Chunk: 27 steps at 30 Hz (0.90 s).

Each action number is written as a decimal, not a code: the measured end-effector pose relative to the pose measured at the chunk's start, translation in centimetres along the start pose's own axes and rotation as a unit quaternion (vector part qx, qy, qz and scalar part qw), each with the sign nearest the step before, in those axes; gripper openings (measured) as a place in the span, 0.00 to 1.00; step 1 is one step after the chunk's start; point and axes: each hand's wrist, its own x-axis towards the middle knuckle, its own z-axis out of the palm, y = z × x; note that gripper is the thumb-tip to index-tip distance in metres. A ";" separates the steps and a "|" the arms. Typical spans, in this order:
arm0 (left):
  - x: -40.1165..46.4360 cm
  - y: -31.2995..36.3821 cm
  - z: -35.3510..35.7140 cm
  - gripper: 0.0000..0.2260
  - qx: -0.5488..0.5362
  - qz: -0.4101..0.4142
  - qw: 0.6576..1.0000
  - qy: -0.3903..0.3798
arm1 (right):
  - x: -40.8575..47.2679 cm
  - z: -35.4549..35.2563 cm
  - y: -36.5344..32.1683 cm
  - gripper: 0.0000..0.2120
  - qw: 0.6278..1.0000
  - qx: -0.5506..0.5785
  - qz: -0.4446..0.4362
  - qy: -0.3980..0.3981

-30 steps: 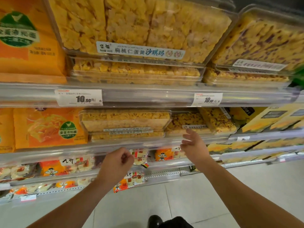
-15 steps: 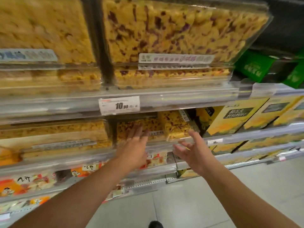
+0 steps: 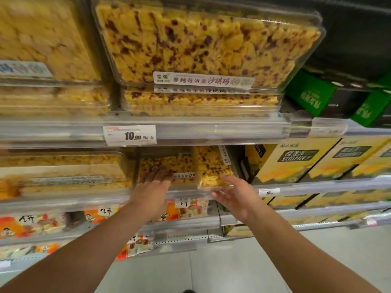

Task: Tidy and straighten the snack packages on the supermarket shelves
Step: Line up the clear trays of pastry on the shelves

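Note:
On the middle shelf, two clear boxes of yellow cranberry snack sit under the 10.90 price tag (image 3: 130, 135). The left box (image 3: 177, 163) lies flat with its label facing out. The right box (image 3: 211, 168) stands on edge, tilted and askew. My left hand (image 3: 153, 189) lies flat with straight fingers on the front of the flat box. My right hand (image 3: 238, 196) is open, palm up, fingers just under the lower front corner of the tilted box.
Larger clear snack boxes (image 3: 203, 43) fill the shelf above. Yellow cartons (image 3: 296, 159) stand to the right, green packs (image 3: 313, 94) above them. Plain yellow snack boxes (image 3: 63, 172) sit left, orange packets (image 3: 38, 223) on lower shelves. Clear shelf rail (image 3: 211, 130) juts forward.
The view has shifted right along the shelves. My left hand has uncurled from a fist and reached onto the flat box. My right hand has moved in under the tilted box.

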 end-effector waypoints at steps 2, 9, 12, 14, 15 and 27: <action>-0.4 0.2 -0.5 0.29 -0.013 0.006 1.000 0.019 | -0.3 -0.1 0.4 0.22 1.000 -0.003 -0.001 -0.004; -3.9 4.4 -1.5 0.27 -0.574 -0.035 0.818 0.018 | -2.7 1.2 3.2 0.19 0.994 0.018 0.050 -0.092; -4.0 5.1 -1.7 0.28 -0.689 -0.103 0.717 0.025 | -3.6 2.8 5.1 0.20 0.981 0.059 0.086 -0.162; -4.2 4.3 -2.0 0.22 -0.687 -0.116 0.713 0.078 | -3.6 3.6 6.2 0.22 0.979 0.029 0.088 -0.180; -4.2 3.8 -2.2 0.22 -0.677 -0.116 0.721 0.092 | -3.5 3.8 6.7 0.23 0.981 -0.016 0.085 -0.173; -1.3 -2.6 -10.2 0.24 -0.389 -0.118 0.911 0.069 | 0.4 3.3 -3.4 0.20 0.975 -0.121 -0.177 0.063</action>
